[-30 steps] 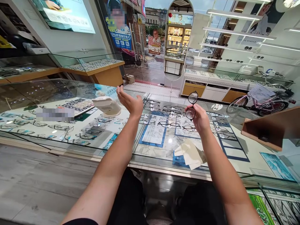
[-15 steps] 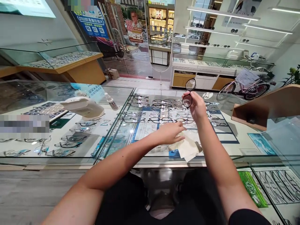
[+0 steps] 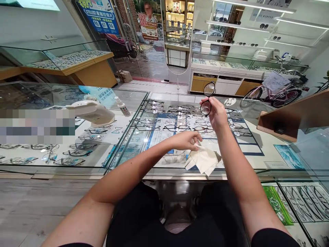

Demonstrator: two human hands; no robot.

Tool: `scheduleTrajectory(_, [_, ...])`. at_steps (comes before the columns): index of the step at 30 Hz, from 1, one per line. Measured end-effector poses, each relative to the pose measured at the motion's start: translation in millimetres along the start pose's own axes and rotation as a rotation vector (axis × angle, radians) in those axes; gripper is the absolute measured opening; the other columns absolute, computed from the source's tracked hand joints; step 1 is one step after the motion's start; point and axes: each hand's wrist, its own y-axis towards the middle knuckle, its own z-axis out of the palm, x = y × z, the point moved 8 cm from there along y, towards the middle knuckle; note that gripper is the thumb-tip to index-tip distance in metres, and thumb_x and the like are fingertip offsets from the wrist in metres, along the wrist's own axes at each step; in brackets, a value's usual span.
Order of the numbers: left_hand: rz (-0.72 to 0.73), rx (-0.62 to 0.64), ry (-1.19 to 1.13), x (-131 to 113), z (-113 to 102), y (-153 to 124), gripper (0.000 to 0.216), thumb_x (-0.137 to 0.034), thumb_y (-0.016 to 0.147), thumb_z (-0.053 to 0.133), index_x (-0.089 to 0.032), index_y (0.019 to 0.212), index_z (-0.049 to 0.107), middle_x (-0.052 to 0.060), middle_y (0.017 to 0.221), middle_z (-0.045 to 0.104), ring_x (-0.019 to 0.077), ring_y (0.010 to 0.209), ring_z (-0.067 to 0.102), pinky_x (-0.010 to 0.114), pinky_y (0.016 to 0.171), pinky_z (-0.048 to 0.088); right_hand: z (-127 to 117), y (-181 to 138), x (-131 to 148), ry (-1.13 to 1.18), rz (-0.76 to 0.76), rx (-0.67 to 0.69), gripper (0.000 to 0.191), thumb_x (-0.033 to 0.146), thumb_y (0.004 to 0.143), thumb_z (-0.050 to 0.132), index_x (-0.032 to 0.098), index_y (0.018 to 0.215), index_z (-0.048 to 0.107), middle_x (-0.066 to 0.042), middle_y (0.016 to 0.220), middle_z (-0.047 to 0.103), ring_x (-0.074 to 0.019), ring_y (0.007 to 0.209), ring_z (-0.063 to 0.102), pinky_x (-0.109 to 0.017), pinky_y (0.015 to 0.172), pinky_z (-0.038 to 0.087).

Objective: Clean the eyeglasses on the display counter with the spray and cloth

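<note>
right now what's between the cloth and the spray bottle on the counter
In the head view, only bare counter glass lies between cleaning cloth and spray bottle; display frames show beneath.

The scene is bright and evenly lit, with daylight entering through the glass doors [image 3: 144, 41] and strip lights glowing along the wall shelves [image 3: 257, 25]. The glass counter [image 3: 128, 151] carries soft reflections and small glare spots, and shadows are faint. Straight lines bow toward the edges from wide-angle distortion; focus is sharp throughout, apart from one pixelated patch at left.
</note>
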Motion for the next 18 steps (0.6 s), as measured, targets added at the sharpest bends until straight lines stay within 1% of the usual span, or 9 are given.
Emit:
scheduleTrajectory(3, [-0.233,0.057,-0.186,21,-2,-4,0.042,-0.04,0.072,0.087,-0.017,0.105,0.075,0.005,0.088,0.076,0.0175,0.072,0.068,0.028,0.064,0.053,1,-1,0,0.008,0.003,0.004,0.039,0.063,0.085,0.08,0.024,0.09,0.079,-0.004,0.092,0.078,-0.0163,0.081,0.068,-0.028,0.071,0.053])
scheduleTrajectory(5, [-0.306,0.102,-0.201,24,-1,-8,0.038,-0.047,0.073,0.087,-0.017,0.093,0.075,0.005,0.08,0.074,0.0171,0.07,0.067,0.027,0.062,0.053,2,-1,0,-0.004,0.004,0.006,0.039,0.064,0.086,0.079,0.025,0.091,0.079,-0.004,0.093,0.078,-0.0167,0.082,0.068,-0.029,0.07,0.052])
scheduleTrajectory(8, [-0.274,0.12,-0.158,16,-2,-11,0.035,-0.05,0.073,0.086,-0.018,0.082,0.073,0.005,0.079,0.073,0.0164,0.07,0.066,0.026,0.059,0.052,2,-2,-2,-0.02,0.011,0.008,0.039,0.063,0.086,0.078,0.025,0.091,0.079,-0.004,0.093,0.078,-0.0174,0.083,0.068,-0.029,0.07,0.052])
scheduleTrajectory(10, [-0.234,0.098,-0.218,8,-3,-11,0.032,-0.047,0.072,0.086,-0.02,0.081,0.07,0.003,0.079,0.07,0.0156,0.07,0.065,0.024,0.058,0.052,2,-2,-4,-0.024,0.017,0.014,0.038,0.062,0.087,0.078,0.025,0.092,0.08,-0.004,0.094,0.078,-0.0177,0.084,0.069,-0.029,0.071,0.053])
scheduleTrajectory(12, [-0.215,0.043,-0.321,3,-8,-12,0.032,-0.044,0.073,0.086,-0.02,0.08,0.066,0.001,0.078,0.067,0.014,0.071,0.063,0.023,0.059,0.052,3,-3,-5,-0.03,0.019,0.024,0.038,0.062,0.089,0.077,0.025,0.094,0.08,-0.005,0.095,0.078,-0.0184,0.087,0.07,-0.03,0.072,0.053])
scheduleTrajectory(15, [-0.193,-0.042,-0.472,-1,-25,-16,0.037,-0.045,0.074,0.088,-0.019,0.084,0.064,-0.002,0.075,0.061,0.0104,0.067,0.057,0.021,0.06,0.05,5,-6,0,-0.028,0.0,0.025,0.037,0.061,0.09,0.077,0.025,0.093,0.08,-0.005,0.096,0.078,-0.02,0.09,0.071,-0.031,0.076,0.054])
scheduleTrajectory(18, [-0.14,-0.106,-0.61,-3,-51,-23,0.046,-0.049,0.075,0.093,-0.018,0.09,0.062,-0.004,0.07,0.056,0.0071,0.06,0.052,0.02,0.059,0.047,10,-12,12,0.002,-0.033,0.009,0.033,0.058,0.089,0.078,0.026,0.091,0.08,-0.004,0.095,0.078,-0.0208,0.091,0.071,-0.032,0.08,0.055])
